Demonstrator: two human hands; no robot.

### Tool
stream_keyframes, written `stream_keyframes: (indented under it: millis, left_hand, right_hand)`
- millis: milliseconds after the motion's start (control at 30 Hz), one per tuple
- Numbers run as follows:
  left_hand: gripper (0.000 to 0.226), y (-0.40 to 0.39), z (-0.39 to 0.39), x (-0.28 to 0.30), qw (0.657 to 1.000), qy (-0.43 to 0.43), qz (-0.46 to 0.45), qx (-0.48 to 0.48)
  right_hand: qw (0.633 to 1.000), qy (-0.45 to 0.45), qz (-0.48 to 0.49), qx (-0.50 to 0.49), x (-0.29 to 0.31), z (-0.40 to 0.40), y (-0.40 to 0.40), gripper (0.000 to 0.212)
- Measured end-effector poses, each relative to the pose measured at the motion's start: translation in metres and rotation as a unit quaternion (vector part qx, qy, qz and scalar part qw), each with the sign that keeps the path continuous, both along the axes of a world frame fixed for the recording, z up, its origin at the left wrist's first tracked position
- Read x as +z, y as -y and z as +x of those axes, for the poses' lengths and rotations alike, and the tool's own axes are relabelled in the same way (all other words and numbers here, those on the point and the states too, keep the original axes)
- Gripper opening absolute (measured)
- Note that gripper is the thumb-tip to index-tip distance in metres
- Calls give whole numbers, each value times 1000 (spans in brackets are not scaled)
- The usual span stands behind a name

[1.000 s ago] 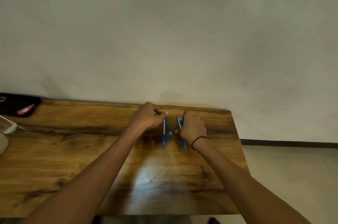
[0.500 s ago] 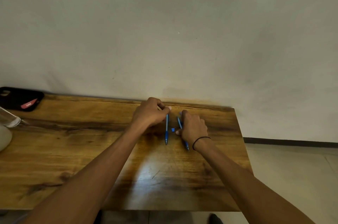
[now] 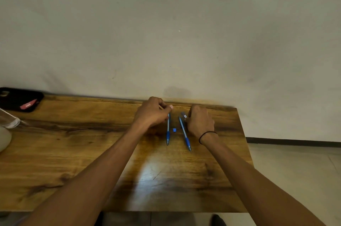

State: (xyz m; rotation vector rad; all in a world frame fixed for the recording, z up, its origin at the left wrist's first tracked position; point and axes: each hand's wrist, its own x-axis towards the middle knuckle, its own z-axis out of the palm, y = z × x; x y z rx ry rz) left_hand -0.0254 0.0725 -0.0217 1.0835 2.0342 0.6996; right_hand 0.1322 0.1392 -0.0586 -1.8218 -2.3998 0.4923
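Two blue pens lie on the wooden table [image 3: 73, 152], tips pointing toward me. My left hand [image 3: 152, 113] pinches the far end of the left pen [image 3: 168, 131] between thumb and fingers. My right hand [image 3: 200, 121], fingers curled, holds the far end of the right pen [image 3: 184, 133], which slants slightly to the right. A small blue cap-like piece [image 3: 174, 129] lies on the table between the two pens. A black band circles my right wrist.
A black phone case with a red card [image 3: 20, 99] lies at the table's far left corner. A clear glass object [image 3: 9, 120] and a pale rounded thing [image 3: 3, 139] sit at the left edge. The wall runs along the table's back; tiled floor lies right.
The camera view has shifted a little. Both hands stay at the pens' far ends, and the two pens now lie slightly further apart.
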Motion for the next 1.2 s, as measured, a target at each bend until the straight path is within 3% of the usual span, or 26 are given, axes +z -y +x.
stream_keyframes:
  millis: [233,367,467,600,700,833,1000,1200]
  left_hand:
    - [20,-1,1,-4,999,28,15,15]
    - [38,-2,-1,-1,984,149,51,82]
    - [58,-5,-8,3,922,334,73,182]
    - [73,-6,-15,4,774,542,160,285]
    - [87,-3,-13,5,703,617,216,279]
    - [107,1,-7,11,627,709,258,193]
    - [120,2,3,13,589,746,273,149]
    - [123,-1,10,13,586,745,287,140]
  right_hand:
    - [999,7,34,13,-11,-2,0,26]
    - [1000,-9,28,-2,-9,-1,-1,31]
    - [998,-44,48,4,1,0,-1,31]
    - [989,-132,63,34,28,-2,2,20]
    - [974,-197,72,91,52,-5,9,10]
    - [949,-242,70,188,74,-11,22,8]
    - [941,-216,61,252,83,-13,22,17]
    - [939,-192,84,272,90,-9,17,25]
